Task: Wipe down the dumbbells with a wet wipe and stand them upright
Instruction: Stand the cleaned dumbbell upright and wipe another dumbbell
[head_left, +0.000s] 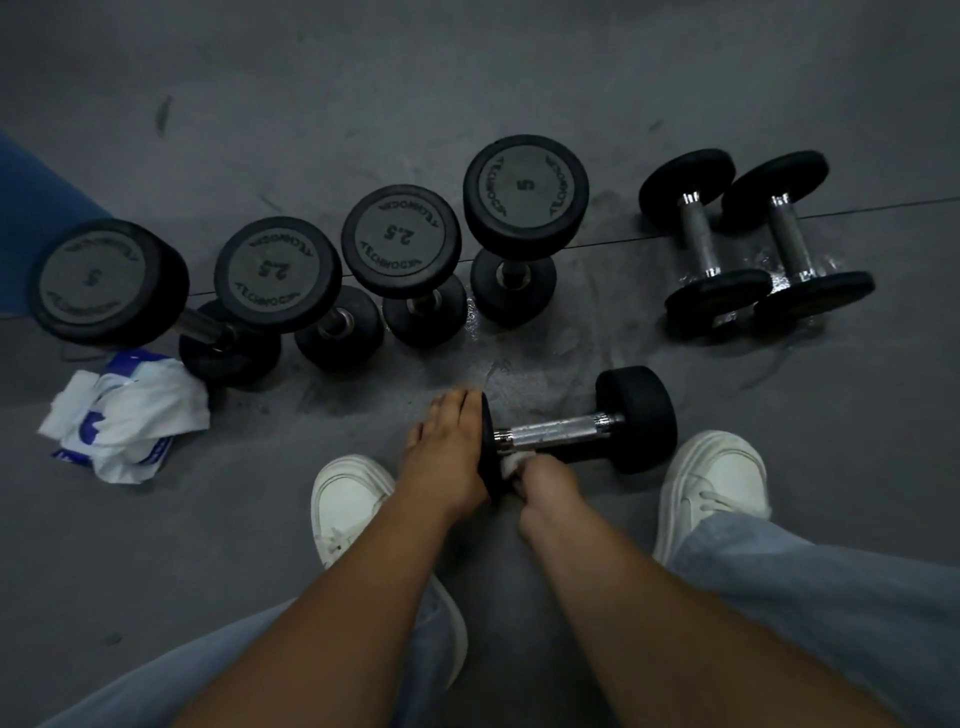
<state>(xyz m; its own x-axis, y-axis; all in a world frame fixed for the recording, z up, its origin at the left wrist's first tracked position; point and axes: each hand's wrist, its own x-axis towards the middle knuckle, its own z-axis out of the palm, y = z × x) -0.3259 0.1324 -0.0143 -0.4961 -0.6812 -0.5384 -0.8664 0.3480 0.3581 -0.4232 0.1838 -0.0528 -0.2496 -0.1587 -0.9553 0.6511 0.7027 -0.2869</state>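
Between the shoes (350, 499) a black, chrome-handled dumbbell (561, 431) lies flat on the floor (805, 395); left hand (447, 452) presses straight-fingered on its left head, right hand (548, 486) pinches a white wipe (511, 461) by the handle.

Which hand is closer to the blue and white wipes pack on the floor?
Left. The left hand rests on the near dumbbell, closest to the wipes pack; the right hand, holding a wipe by the handle, sits farther right.
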